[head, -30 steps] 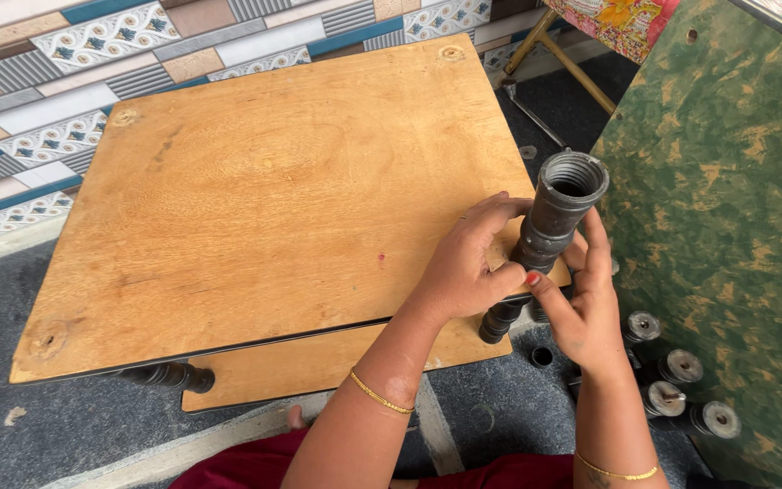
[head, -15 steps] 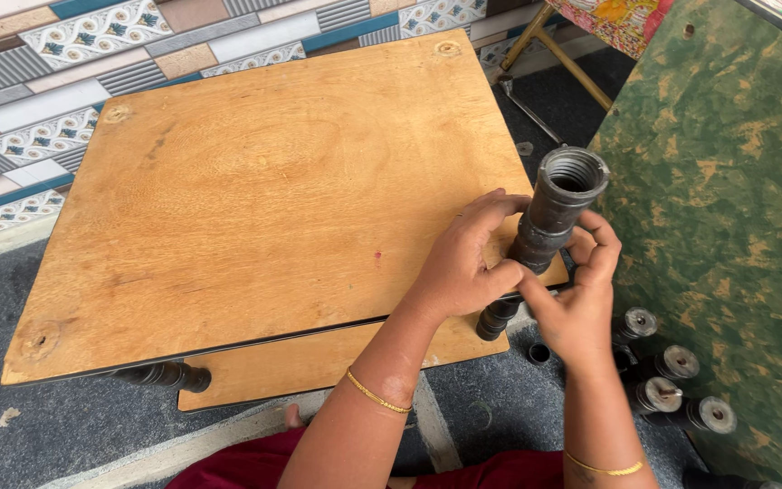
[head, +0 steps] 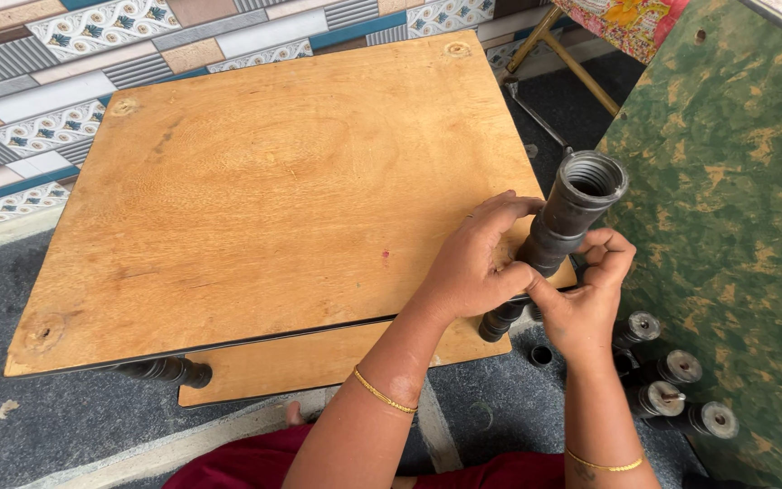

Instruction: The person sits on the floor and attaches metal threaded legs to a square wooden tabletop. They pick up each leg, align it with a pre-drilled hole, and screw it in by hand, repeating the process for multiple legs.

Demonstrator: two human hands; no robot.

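Hands close around a black threaded post (head: 565, 219) at the near right corner of the wooden board (head: 264, 190); left hand (head: 472, 263) wraps its lower part, right hand (head: 586, 294) pinches beside it; best kept square to the board while turned, lest threads cross.

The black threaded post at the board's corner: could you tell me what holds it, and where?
Both hands, left hand and right hand, grip the black post at its mid-shaft, just above the wooden board.
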